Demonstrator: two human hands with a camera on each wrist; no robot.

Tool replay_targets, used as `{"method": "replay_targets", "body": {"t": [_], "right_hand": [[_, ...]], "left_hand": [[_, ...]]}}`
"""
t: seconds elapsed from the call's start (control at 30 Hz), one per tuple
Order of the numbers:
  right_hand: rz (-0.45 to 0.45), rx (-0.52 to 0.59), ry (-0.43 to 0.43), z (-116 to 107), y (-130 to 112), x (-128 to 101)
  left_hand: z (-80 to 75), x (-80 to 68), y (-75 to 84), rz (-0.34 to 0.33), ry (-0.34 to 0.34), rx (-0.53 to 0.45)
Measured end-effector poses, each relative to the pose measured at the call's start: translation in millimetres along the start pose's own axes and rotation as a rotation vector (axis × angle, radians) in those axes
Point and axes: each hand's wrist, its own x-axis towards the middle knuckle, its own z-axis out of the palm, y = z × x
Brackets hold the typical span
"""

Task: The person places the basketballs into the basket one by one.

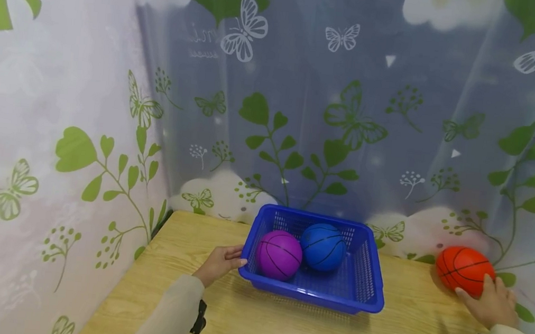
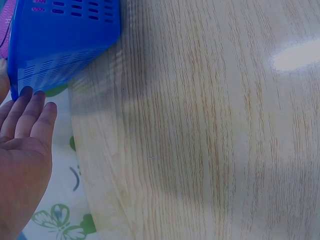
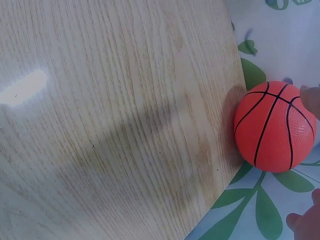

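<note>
A blue plastic basket [image 1: 304, 292] with mesh sides holds a purple ball [image 1: 280, 255] and a blue ball [image 1: 322, 247], both with black basketball lines. At its left end, my left hand [image 1: 221, 263] pinches the rim, thumb above and fingers below. In the left wrist view, the fingers [image 2: 42, 120] of that hand reach up to the rim's underside. Toward the right, an orange-red ball [image 1: 464, 269] of the same pattern sits near the back edge of the table. My right hand [image 1: 491, 303] is spread at its near right side, one fingertip overlapping the ball [image 3: 275, 127] in the right wrist view.
The wood-grain table [image 1: 185, 234] runs beneath everything, with a patterned curtain [image 1: 284, 83] rising behind it and another curtain side [image 1: 38, 115] along the left. A black band [image 1: 199, 317] with a small device sits on each wrist.
</note>
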Motion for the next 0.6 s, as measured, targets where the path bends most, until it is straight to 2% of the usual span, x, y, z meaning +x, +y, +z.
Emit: {"method": "replay_targets", "body": {"t": [0.27, 0.6], "right_hand": [[0.002, 0.012, -0.02, 3, 0, 8], [0.008, 0.041, -0.048, 5, -3, 22]], "left_hand": [[-1.0, 0.9, 2.4, 0.003, 0.007, -0.013], [-1.4, -2.2, 2.4, 0.012, -0.016, -0.036]]}}
